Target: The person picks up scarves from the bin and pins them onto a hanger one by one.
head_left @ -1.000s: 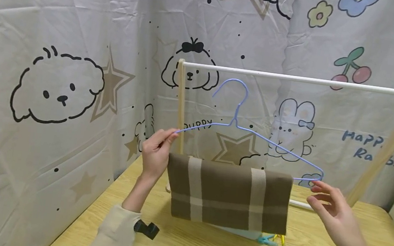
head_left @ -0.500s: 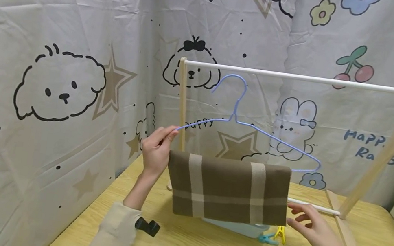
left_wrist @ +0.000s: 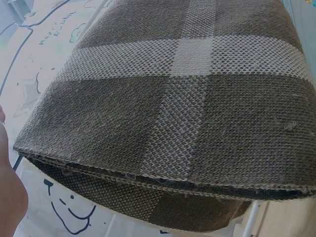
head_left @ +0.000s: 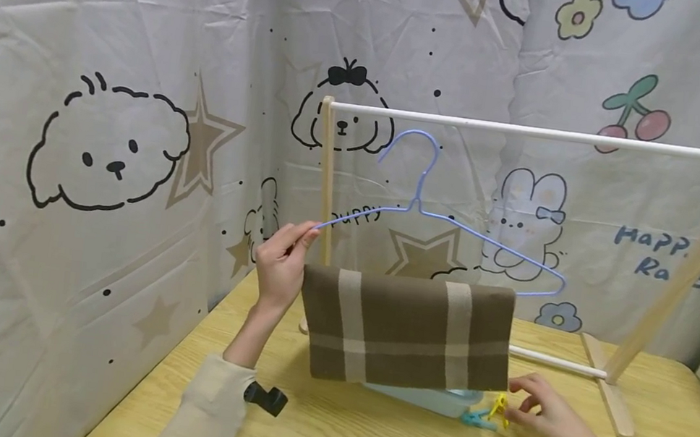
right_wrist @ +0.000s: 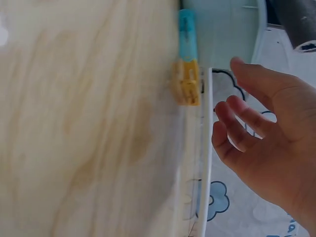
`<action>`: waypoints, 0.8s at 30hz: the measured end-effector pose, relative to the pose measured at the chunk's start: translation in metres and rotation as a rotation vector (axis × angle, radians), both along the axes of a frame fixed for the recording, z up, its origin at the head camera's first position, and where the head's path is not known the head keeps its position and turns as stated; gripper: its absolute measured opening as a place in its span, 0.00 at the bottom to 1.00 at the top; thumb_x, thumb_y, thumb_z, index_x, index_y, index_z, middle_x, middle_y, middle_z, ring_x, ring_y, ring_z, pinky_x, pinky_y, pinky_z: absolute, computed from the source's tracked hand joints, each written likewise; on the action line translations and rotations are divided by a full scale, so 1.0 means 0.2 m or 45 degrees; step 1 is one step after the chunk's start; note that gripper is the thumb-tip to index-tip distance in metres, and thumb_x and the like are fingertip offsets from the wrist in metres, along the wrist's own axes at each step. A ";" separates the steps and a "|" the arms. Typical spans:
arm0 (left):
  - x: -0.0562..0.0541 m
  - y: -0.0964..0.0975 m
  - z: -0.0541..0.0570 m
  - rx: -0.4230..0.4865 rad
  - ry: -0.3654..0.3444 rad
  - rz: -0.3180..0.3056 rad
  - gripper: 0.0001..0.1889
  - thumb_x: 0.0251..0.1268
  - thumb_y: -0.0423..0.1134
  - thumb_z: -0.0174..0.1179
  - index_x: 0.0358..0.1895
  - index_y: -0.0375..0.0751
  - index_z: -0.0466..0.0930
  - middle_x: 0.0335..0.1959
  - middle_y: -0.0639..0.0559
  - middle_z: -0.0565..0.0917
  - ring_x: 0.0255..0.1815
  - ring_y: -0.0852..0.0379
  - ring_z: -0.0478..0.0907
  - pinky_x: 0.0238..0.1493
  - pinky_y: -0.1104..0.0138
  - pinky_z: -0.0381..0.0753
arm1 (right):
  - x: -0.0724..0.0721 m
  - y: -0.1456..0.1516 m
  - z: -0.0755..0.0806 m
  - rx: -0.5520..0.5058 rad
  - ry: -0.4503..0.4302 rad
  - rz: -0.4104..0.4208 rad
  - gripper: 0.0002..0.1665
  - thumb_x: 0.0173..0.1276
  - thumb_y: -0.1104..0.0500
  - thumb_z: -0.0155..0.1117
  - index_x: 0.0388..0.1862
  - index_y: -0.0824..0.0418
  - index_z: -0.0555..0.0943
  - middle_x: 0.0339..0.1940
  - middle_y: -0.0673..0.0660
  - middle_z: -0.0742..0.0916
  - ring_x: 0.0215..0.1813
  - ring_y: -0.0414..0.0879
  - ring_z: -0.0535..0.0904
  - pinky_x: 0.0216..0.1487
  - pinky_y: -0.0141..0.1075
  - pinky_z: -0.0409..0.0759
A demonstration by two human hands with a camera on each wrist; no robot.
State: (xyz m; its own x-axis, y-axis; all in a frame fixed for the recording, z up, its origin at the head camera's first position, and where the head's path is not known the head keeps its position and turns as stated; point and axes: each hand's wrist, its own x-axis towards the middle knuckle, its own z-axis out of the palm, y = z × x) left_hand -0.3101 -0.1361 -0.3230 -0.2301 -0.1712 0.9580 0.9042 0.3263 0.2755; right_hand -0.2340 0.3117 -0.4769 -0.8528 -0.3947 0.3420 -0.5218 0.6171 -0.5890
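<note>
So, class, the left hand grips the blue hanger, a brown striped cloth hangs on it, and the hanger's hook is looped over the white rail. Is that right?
Not quite: the hook isn't over the white rail; the head view shows it free, appearing below the rail.

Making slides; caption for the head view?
Left grip holds thin blue hanger bearing brown plaid knit cloth; right grip beside yellow plastic clip.

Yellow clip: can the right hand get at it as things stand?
Probably yes: the right hand is close beside the yellow clip, holding nothing; the teal clip lies on the other side, and nothing visible blocks the way.
</note>
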 end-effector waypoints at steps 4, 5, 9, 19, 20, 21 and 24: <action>0.00 0.00 -0.01 -0.001 0.003 0.012 0.07 0.56 0.22 0.66 0.38 0.31 0.89 0.17 0.44 0.77 0.16 0.65 0.58 0.18 0.73 0.56 | -0.01 0.01 -0.04 -0.006 0.002 0.093 0.23 0.59 0.66 0.73 0.51 0.74 0.77 0.43 0.63 0.75 0.34 0.29 0.72 0.29 0.29 0.76; 0.00 0.00 -0.01 -0.001 0.002 0.015 0.07 0.56 0.22 0.66 0.38 0.31 0.89 0.17 0.44 0.77 0.16 0.65 0.58 0.18 0.73 0.56 | -0.02 0.02 -0.05 -0.011 0.001 0.105 0.22 0.59 0.67 0.73 0.51 0.74 0.77 0.43 0.62 0.75 0.33 0.29 0.72 0.29 0.29 0.76; 0.00 0.00 -0.01 -0.002 -0.011 0.017 0.06 0.59 0.29 0.66 0.38 0.31 0.89 0.16 0.44 0.74 0.17 0.65 0.57 0.18 0.73 0.56 | -0.03 0.03 -0.07 -0.014 -0.017 0.147 0.22 0.58 0.66 0.73 0.50 0.73 0.78 0.42 0.61 0.74 0.32 0.30 0.72 0.30 0.29 0.75; 0.00 0.00 -0.02 0.006 -0.031 0.016 0.08 0.61 0.33 0.65 0.38 0.32 0.89 0.15 0.44 0.73 0.17 0.66 0.57 0.19 0.74 0.55 | -0.05 0.05 -0.11 0.099 -0.042 0.205 0.22 0.56 0.65 0.74 0.50 0.65 0.80 0.36 0.52 0.74 0.32 0.30 0.69 0.30 0.28 0.72; 0.00 0.00 -0.02 0.005 -0.034 0.017 0.08 0.61 0.34 0.65 0.38 0.32 0.89 0.15 0.45 0.73 0.17 0.66 0.57 0.19 0.74 0.55 | -0.05 0.05 -0.11 0.114 -0.045 0.201 0.21 0.56 0.64 0.75 0.49 0.64 0.80 0.35 0.52 0.74 0.32 0.30 0.69 0.30 0.28 0.72; 0.00 0.00 -0.02 0.005 -0.034 0.020 0.08 0.61 0.34 0.65 0.38 0.32 0.89 0.15 0.45 0.73 0.17 0.66 0.57 0.19 0.74 0.55 | -0.05 0.05 -0.10 0.132 -0.054 0.193 0.20 0.56 0.64 0.75 0.47 0.63 0.80 0.34 0.51 0.73 0.33 0.30 0.69 0.31 0.29 0.72; 0.00 0.00 -0.02 0.002 -0.039 0.034 0.09 0.61 0.35 0.65 0.38 0.32 0.89 0.15 0.45 0.72 0.17 0.66 0.57 0.19 0.74 0.55 | -0.04 0.05 -0.07 0.206 -0.044 0.122 0.19 0.55 0.60 0.77 0.44 0.60 0.80 0.33 0.50 0.73 0.32 0.30 0.68 0.30 0.29 0.70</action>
State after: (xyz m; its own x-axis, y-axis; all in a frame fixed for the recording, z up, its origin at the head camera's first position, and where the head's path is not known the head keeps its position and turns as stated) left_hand -0.3094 -0.1353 -0.3276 -0.2548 -0.1793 0.9502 0.8862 0.3499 0.3037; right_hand -0.2416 0.3209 -0.4917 -0.8189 -0.5220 0.2385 -0.5637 0.6536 -0.5050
